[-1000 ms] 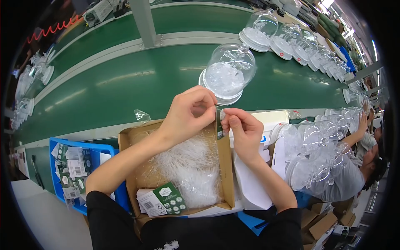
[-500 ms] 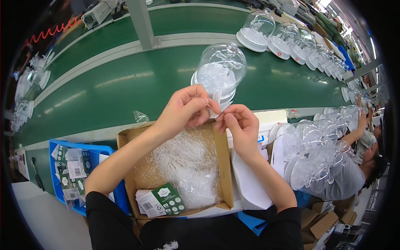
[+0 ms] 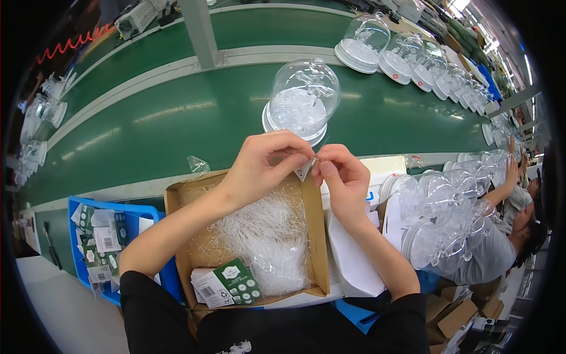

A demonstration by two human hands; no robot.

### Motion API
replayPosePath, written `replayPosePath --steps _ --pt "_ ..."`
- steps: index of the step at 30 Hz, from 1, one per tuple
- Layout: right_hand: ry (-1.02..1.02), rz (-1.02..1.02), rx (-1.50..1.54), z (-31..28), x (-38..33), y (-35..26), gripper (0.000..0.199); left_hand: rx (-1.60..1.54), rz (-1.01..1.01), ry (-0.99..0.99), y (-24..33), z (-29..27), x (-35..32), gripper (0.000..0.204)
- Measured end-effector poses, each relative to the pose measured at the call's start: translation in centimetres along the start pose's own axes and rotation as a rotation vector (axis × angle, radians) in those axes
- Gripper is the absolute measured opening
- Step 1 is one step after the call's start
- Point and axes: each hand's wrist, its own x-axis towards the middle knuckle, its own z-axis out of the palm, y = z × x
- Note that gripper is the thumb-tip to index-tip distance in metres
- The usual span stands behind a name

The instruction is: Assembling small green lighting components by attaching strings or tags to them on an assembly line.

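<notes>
My left hand (image 3: 265,162) and my right hand (image 3: 341,174) meet fingertip to fingertip over the far edge of a cardboard box (image 3: 186,259). A small white printed tag (image 3: 303,170) hangs beneath my left thumb, one corner up by the fingertips. My right thumb and forefinger pinch something at that corner, too fine to make out. Just beyond my hands, a clear dome (image 3: 306,79) with a white base stands on the green conveyor belt (image 3: 177,133). Inside the box lie thin white plastic strands (image 3: 259,218) and a stack of green and white cards (image 3: 227,286).
A blue bin (image 3: 168,283) of packed tags stands left of the box. More domes (image 3: 361,47) line the far right of the belt; others (image 3: 433,194) crowd the right side near a co-worker in grey (image 3: 483,251). White paper (image 3: 354,259) lies beside the box.
The tag has swung lower, from upright between my hands to hanging below my fingertips. The dome has shifted slightly left along with the belt. My fingers have drawn closer together.
</notes>
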Motion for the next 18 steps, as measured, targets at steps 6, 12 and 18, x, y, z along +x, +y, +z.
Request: replayPosePath --steps 6,12,18 --pt "-0.024 -0.051 -0.078 -0.06 -0.13 -0.03 0.011 -0.151 -0.043 0.060 -0.12 0.35 0.11 0.015" --pt "0.005 -0.019 -0.035 0.28 -0.22 0.01 0.011 -0.132 -0.037 0.065 -0.20 0.24 0.02 0.017" --pt "0.018 -0.008 -0.083 0.49 -0.36 -0.16 0.011 -0.020 0.017 0.055 -0.41 0.13 -0.12 0.018"
